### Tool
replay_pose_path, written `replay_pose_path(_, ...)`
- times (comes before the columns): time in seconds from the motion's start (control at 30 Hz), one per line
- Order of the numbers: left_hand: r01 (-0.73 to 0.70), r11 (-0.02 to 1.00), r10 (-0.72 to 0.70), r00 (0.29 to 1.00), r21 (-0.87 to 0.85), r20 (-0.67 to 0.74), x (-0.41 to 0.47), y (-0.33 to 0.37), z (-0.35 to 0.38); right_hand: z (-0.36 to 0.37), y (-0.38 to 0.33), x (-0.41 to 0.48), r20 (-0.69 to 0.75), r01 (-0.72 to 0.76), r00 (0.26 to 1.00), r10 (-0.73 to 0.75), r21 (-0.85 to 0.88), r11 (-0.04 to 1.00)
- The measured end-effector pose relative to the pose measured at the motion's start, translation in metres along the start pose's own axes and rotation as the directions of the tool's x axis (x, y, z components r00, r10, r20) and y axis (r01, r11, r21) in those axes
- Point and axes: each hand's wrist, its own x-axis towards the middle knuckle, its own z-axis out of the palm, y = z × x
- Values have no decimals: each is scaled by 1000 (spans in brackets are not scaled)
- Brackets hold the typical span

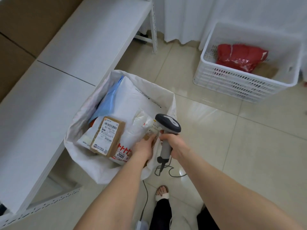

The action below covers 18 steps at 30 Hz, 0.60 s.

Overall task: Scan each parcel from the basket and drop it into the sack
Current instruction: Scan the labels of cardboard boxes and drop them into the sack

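- The big white woven sack [83,112] stands open on the floor, with parcels inside.
- The left hand [142,146] curls its fingers round a small clear-wrapped parcel [147,123] over the sack's edge.
- The right hand [174,145] grips the grey handheld scanner [167,123], its head touching or just beside the label. This looks like the scan step; next comes the drop.
- A shiny red bag parcel [239,57] waits in the white plastic basket [232,83].

Bare floor [224,138] lies open between sack [79,117] and basket [232,83]; shelving [49,80] crowds the sack's left.

Glossy beige tiled floor [232,155], white shelving [83,47], white curtain [182,17].
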Motion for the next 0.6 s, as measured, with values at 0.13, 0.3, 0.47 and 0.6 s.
replay_pose_path(0.13,-16,997,30,977,-72,210,-10,0,-21,-10,-7,-10,-32,2,999,-4,-53,999)
replay_pose_path(0.3,50,996,-35,981,-73,191,-28,0,-37,-21,-9,-30,-9,-22,1000,21,-133,991)
replay_pose_path(0.47,93,995,-89,985,-25,146,-39,12,-52,-36,-17,-43,11,-13,1000,15,-149,989)
replay_pose_path(0.6,133,991,-129,987,-31,97,-49,25,-71,-42,-32,-60,10,20,1000,-19,-124,992)
